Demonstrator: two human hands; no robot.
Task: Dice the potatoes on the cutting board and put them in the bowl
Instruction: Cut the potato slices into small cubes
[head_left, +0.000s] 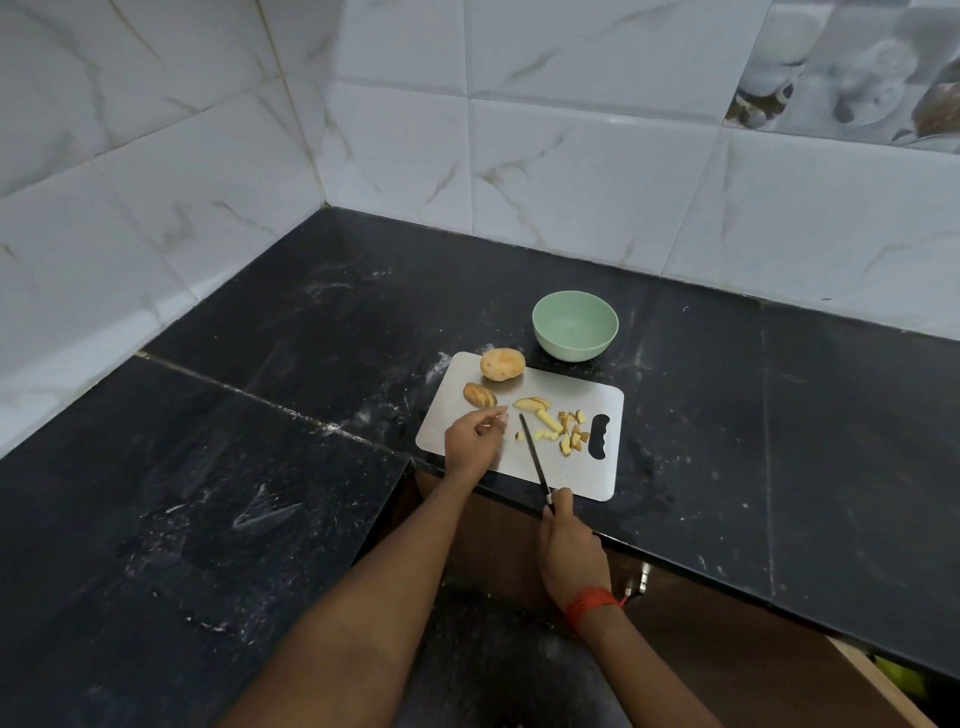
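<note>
A steel cutting board (566, 473) lies at the front edge of the black counter. A whole potato (502, 364) sits on its far left corner, with a potato half (479, 395) just below it. Potato slices (533, 404) and several diced pieces (570, 435) lie toward the board's handle hole. My right hand (569, 551) grips the handle of a knife (535, 457) whose blade points away over the board. My left hand (475, 436) rests on the board left of the blade, fingers loosely curled, holding nothing. A light green bowl (575, 325) stands beyond the board and looks empty.
The black stone counter (311, 467) runs in an L shape along white tiled walls (571, 156). Its front edge drops off right below the board. A wooden cabinet (727, 639) shows under the counter at the right.
</note>
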